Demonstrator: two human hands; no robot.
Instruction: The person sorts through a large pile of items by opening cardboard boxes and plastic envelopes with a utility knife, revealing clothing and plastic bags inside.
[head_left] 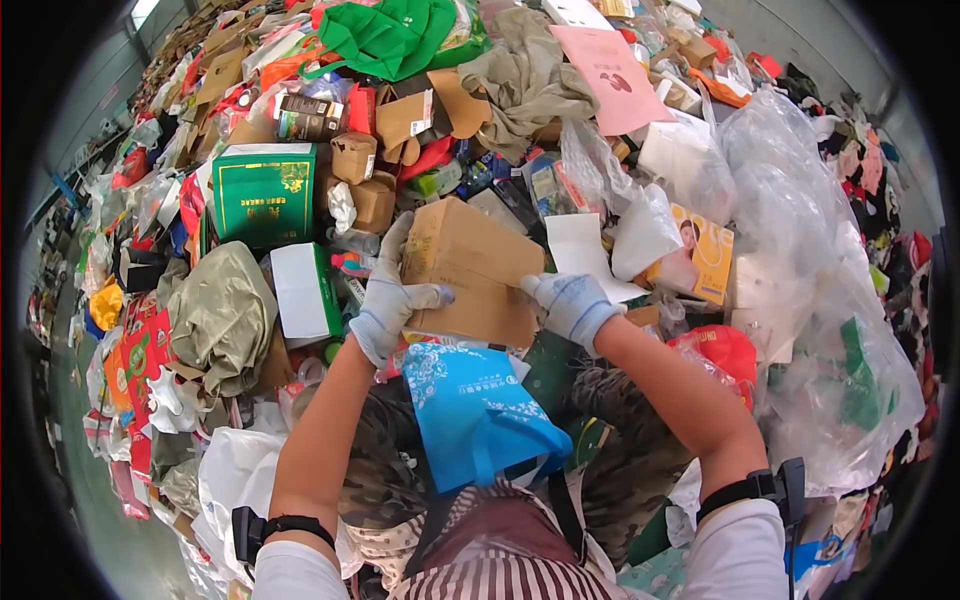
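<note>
A brown cardboard box (475,255) is held between my two gloved hands, tilted, above the heap. My left hand (388,300) grips its left side, with the thumb across the near face. At the right end, my right hand (573,307) is closed on the box's edge; its fingertips are partly hidden. Just below the box, a blue printed carrier bag (465,395) lies over my lap. To the left of my left hand is a white and green box (303,292), and a white sheet (583,255) lies beyond my right hand.
Mixed waste surrounds me on all sides. A dark green box (264,195) and a crumpled olive sheet (225,315) lie left. Clear plastic film (790,200) and a yellow box (697,258) lie right. A green bag (385,38) and pink bag (610,78) lie farther back.
</note>
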